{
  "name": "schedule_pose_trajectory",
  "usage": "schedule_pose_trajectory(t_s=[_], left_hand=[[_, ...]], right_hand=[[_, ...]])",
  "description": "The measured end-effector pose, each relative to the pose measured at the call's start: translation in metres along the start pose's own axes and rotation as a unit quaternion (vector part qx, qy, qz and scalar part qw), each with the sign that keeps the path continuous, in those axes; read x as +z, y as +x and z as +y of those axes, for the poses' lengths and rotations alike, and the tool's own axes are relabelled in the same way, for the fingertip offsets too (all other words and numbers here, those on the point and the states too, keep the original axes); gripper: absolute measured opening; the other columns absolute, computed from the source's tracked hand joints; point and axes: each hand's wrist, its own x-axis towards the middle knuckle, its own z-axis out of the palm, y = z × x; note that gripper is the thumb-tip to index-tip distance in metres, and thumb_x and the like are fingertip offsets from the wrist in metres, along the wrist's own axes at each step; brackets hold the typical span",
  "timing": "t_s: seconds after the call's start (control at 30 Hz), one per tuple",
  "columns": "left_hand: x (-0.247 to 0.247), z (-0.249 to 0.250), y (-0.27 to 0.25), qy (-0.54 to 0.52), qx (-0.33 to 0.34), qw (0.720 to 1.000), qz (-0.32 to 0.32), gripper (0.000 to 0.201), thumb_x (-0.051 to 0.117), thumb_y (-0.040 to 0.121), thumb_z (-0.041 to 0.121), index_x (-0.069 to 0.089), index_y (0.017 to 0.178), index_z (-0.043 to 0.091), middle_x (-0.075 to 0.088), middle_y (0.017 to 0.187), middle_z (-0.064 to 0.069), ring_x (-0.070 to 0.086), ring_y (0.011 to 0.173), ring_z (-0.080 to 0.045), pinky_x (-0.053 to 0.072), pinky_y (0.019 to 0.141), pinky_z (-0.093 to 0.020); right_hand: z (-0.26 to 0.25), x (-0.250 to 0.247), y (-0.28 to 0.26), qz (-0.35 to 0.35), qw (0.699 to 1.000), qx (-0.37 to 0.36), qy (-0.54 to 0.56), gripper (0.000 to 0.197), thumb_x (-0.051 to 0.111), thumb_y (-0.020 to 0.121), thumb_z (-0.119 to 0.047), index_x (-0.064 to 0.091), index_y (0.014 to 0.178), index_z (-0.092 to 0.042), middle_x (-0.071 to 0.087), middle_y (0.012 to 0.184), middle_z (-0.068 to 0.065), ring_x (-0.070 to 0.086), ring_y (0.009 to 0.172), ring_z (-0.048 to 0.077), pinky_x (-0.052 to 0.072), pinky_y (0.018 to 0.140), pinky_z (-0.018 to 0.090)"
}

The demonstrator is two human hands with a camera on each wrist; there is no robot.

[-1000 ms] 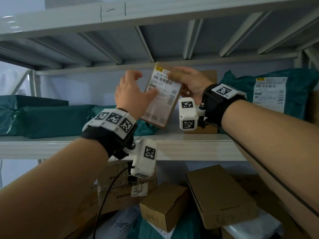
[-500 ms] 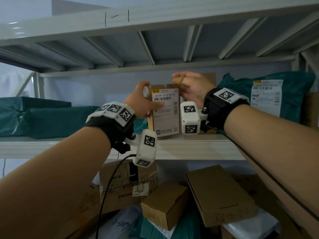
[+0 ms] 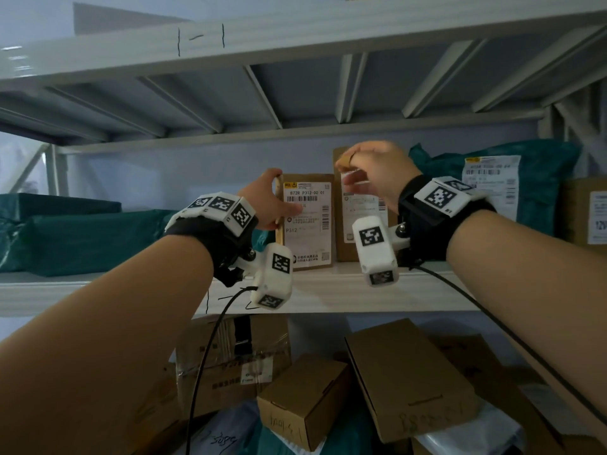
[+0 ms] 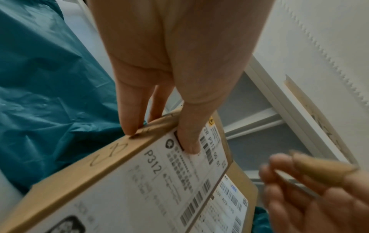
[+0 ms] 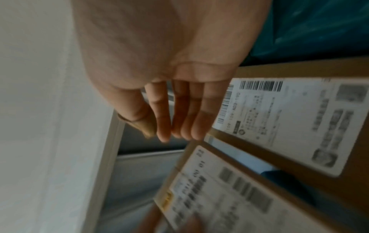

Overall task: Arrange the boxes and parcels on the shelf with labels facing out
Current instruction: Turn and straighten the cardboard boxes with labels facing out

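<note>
Standing upright on the middle shelf (image 3: pixel 328 290), a flat cardboard box labelled P312 (image 3: pixel 307 221) faces outward, just beside a second labelled box (image 3: pixel 361 208). Teal parcels (image 3: pixel 82 238) lie flat at far left. The left hand (image 3: pixel 267 205) pinches the P312 box's left edge; the right hand (image 3: pixel 374 174) hovers, fingers loosely together, holding nothing. Below, unsorted boxes (image 3: pixel 407 382) seemingly remain to be shelved.

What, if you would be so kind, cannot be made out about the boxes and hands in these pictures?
- Right wrist view: motion blur makes the small print on the P312 box and the box behind it unreadable.
- Head view: the right hand covers part of the rear box's label.
- Head view: the left hand hides its own fingers behind the P312 box.
</note>
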Motion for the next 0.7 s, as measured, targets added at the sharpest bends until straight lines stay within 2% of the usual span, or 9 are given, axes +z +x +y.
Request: schedule_pose_trajectory(t_s=[0.07, 0.13, 0.2, 0.27, 0.33, 0.4, 0.5, 0.6, 0.7], left_hand=[[0.0, 0.001, 0.002, 0.013, 0.004, 1.0, -0.006, 0.074, 0.069, 0.082, 0.02, 0.027, 0.142, 0.028, 0.063, 0.119, -0.007, 0.065, 0.097, -0.024, 0.058, 0.079, -0.039], [0.0, 0.001, 0.005, 0.03, 0.006, 0.999, -0.01, 0.069, 0.069, 0.083, 0.022, 0.031, 0.14, 0.026, 0.062, 0.122, -0.008, 0.065, 0.1, -0.026, 0.058, 0.082, -0.04], [0.0, 0.001, 0.009, 0.041, 0.003, 0.999, -0.014, 0.066, 0.069, 0.082, 0.023, 0.034, 0.138, 0.025, 0.062, 0.122, -0.008, 0.064, 0.103, -0.027, 0.058, 0.079, -0.039], [0.001, 0.003, 0.013, 0.06, 0.009, 0.998, -0.015, 0.066, 0.07, 0.082, 0.025, 0.035, 0.138, 0.024, 0.062, 0.12, -0.007, 0.063, 0.096, -0.024, 0.056, 0.068, -0.03], [0.002, 0.004, 0.017, 0.098, 0.029, 0.995, -0.006, 0.068, 0.071, 0.081, 0.025, 0.036, 0.139, 0.02, 0.061, 0.125, -0.007, 0.062, 0.103, -0.025, 0.049, 0.075, -0.029], [0.005, 0.005, 0.021, 0.128, 0.043, 0.991, 0.008, 0.067, 0.071, 0.08, 0.024, 0.037, 0.138, 0.018, 0.06, 0.128, -0.006, 0.058, 0.115, -0.024, 0.042, 0.087, -0.029], [0.009, 0.007, 0.024, 0.159, 0.051, 0.986, 0.009, 0.066, 0.07, 0.081, 0.018, 0.037, 0.138, 0.018, 0.062, 0.126, -0.005, 0.058, 0.115, -0.022, 0.038, 0.083, -0.026], [0.01, 0.008, 0.029, 0.19, 0.054, 0.98, 0.006, 0.066, 0.07, 0.081, 0.015, 0.037, 0.138, 0.019, 0.06, 0.127, -0.004, 0.057, 0.115, -0.022, 0.037, 0.081, -0.026], [0.009, 0.007, 0.035, 0.222, 0.056, 0.973, 0.011, 0.067, 0.071, 0.08, 0.016, 0.038, 0.138, 0.018, 0.057, 0.131, -0.005, 0.055, 0.118, -0.024, 0.035, 0.083, -0.027]], right_hand=[[0.006, 0.0, -0.005, -0.076, 0.985, 0.038, -0.151, 0.016, 0.051, 0.093, -0.009, 0.064, 0.097, -0.002, 0.059, 0.083, 0.009, 0.056, 0.067, 0.013, 0.052, 0.065, 0.023], [0.019, 0.001, -0.008, -0.174, 0.93, 0.109, -0.305, 0.019, 0.052, 0.093, -0.014, 0.064, 0.107, -0.008, 0.063, 0.089, 0.006, 0.061, 0.074, 0.014, 0.054, 0.07, 0.025], [0.032, 0.002, -0.011, -0.243, 0.873, 0.185, -0.38, 0.021, 0.056, 0.091, -0.017, 0.065, 0.109, -0.012, 0.064, 0.097, 0.005, 0.061, 0.085, 0.016, 0.054, 0.083, 0.03], [0.045, 0.001, -0.009, -0.268, 0.845, 0.203, -0.416, 0.026, 0.061, 0.089, -0.022, 0.066, 0.114, -0.016, 0.064, 0.103, 0.004, 0.059, 0.092, 0.017, 0.053, 0.085, 0.03], [0.051, -0.001, -0.006, -0.261, 0.847, 0.193, -0.421, 0.027, 0.063, 0.088, -0.024, 0.066, 0.115, -0.02, 0.065, 0.105, 0.003, 0.06, 0.093, 0.015, 0.052, 0.077, 0.025], [0.054, -0.003, -0.002, -0.251, 0.861, 0.201, -0.394, 0.026, 0.064, 0.087, -0.024, 0.066, 0.113, -0.021, 0.066, 0.103, 0.002, 0.063, 0.097, 0.017, 0.053, 0.079, 0.027], [0.054, -0.003, 0.004, -0.256, 0.859, 0.224, -0.384, 0.02, 0.063, 0.087, -0.023, 0.068, 0.107, -0.021, 0.066, 0.093, -0.001, 0.065, 0.097, 0.018, 0.055, 0.086, 0.033], [0.053, -0.002, 0.01, -0.267, 0.849, 0.237, -0.39, 0.012, 0.062, 0.088, -0.02, 0.068, 0.097, -0.023, 0.067, 0.091, -0.003, 0.064, 0.084, 0.014, 0.055, 0.067, 0.026], [0.052, -0.001, 0.01, -0.286, 0.84, 0.247, -0.39, 0.027, 0.062, 0.088, -0.017, 0.066, 0.114, -0.015, 0.068, 0.099, 0.006, 0.057, 0.084, 0.018, 0.048, 0.058, 0.021]])
